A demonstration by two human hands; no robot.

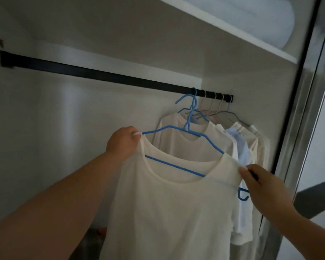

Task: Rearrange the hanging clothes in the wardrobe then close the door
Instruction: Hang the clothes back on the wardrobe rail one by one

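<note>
White T-shirt on blue hanger held off black rail, hook free, at 6 o'clock of frame. Left hand grip pinched on shirt shoulder and hanger end, at 9 o'clock of collar. Right hand grip pinched on opposite shoulder, at 3 o'clock. Other hung clothes bunched at rail's 3 o'clock end. Wardrobe door noted at 3 o'clock edge.

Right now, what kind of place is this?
Most likely the inside of a bedroom wardrobe: a black rail carrying hangers and white shirts, a shelf above, and a door edge at right.
</note>
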